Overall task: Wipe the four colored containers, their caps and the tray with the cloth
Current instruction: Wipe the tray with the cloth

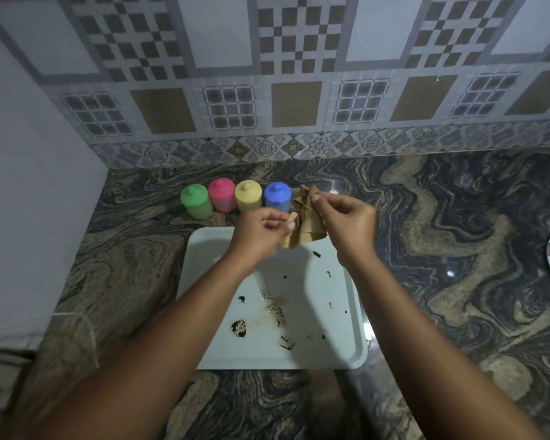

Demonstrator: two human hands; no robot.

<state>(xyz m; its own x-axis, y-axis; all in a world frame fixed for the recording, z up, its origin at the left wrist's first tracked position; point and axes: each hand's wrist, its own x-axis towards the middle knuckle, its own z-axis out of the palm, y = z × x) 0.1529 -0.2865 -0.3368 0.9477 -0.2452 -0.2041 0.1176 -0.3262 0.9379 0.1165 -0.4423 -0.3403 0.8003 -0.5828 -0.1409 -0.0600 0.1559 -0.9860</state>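
Both hands hold a crumpled tan cloth (305, 231) in the air over the far edge of the tray (210, 249). The left hand (261, 228) has its fingers curled in, pinching the cloth's lower edge. The right hand (346, 217) pinches an upper corner between thumb and fingertips, so the cloth hangs bunched between them.

The cloth looks thin, limp and light. It will probably wipe better folded into a pad and pressed flat under the fingers than held by its corners.

The pale tray lies on the marbled counter (442, 217) and carries dark stains (238, 328) (some smeared, some in spots). It seems stiff and smooth and may slide when rubbed, so one hand could steady its rim.

Just behind it stand the green container (196, 203), pink container (222, 201), yellow container (248, 201) and blue container (277, 201) in a touching row, with their caps (217, 185) on. They look small and easily tipped, and are best held around the body.
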